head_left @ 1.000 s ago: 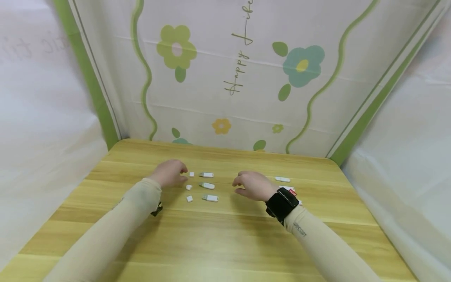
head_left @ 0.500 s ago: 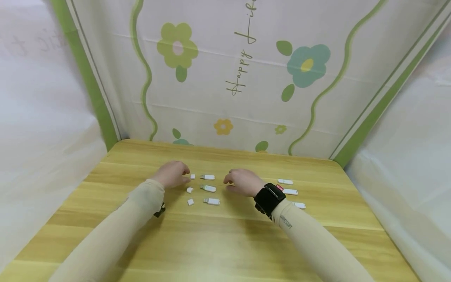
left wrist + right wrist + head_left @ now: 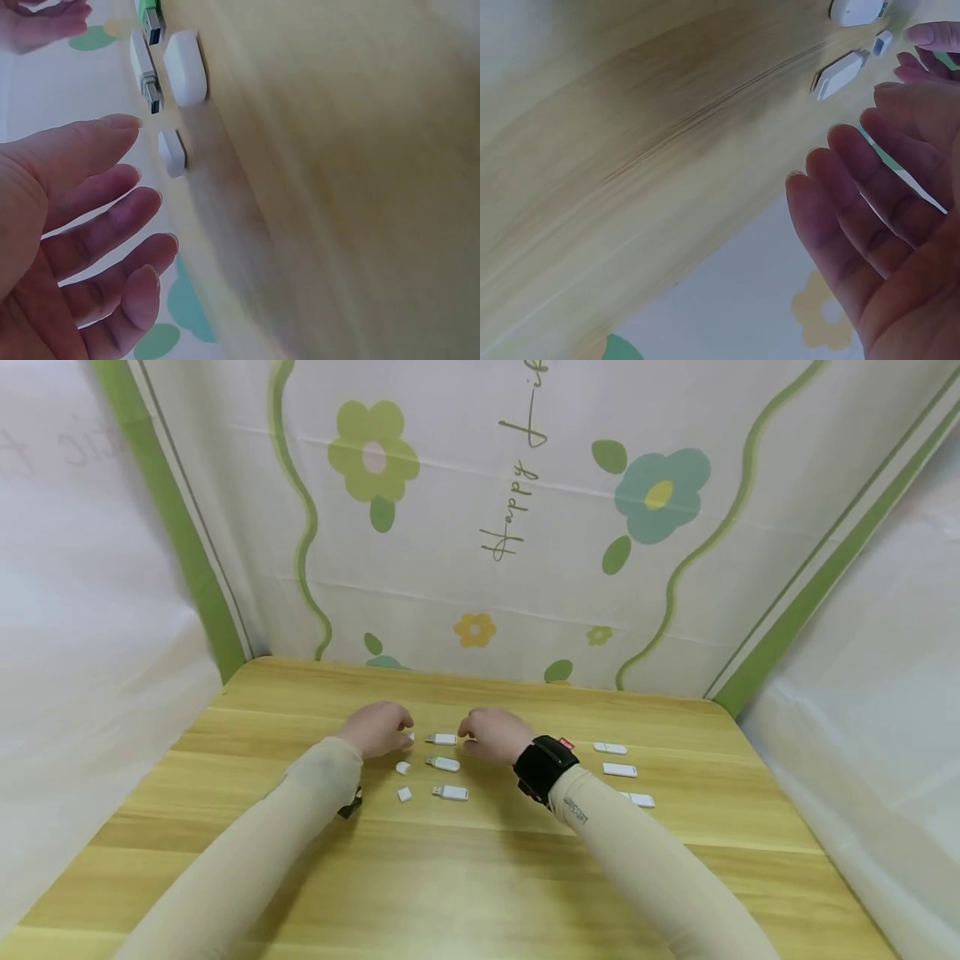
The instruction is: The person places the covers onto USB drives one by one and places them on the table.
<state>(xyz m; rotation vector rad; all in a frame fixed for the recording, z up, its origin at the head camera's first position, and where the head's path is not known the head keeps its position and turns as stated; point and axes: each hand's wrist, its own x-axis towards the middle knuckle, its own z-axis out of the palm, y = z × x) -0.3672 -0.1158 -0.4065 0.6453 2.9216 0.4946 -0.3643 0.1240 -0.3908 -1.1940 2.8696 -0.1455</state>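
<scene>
In the head view, the far stick [image 3: 444, 739], white and uncapped, lies on the wooden surface [image 3: 465, 885] between the two hands. Its long axis runs nine o'clock to three, the metal plug pointing to nine. The left hand [image 3: 377, 729] is at its nine o'clock, partly covering the far cap [image 3: 411, 737]; the right hand [image 3: 497, 735] is near its blunt end, at three. Toward six lie the round-ended stick [image 3: 444, 764], plug just above nine, and the near stick [image 3: 452, 793], plug at nine. The curved cap [image 3: 402, 767] and the near cap [image 3: 405, 794] sit at their nine o'clock sides. Three closed sticks [image 3: 619, 770] lie at four o'clock from the right hand, long axes close to nine-to-three.

In the left wrist view, the left hand's grip is loosely spread, fingers bent and holding nothing. The far cap lies at two or three o'clock from its fingertips, apart from them, long axis roughly eleven to five. The far stick is beyond, plug aimed between five and six.

In the right wrist view, the right hand's grip is parted and holds nothing. The far stick lies at eleven o'clock from the thumb, plug aimed between one and two, toward the far cap.
</scene>
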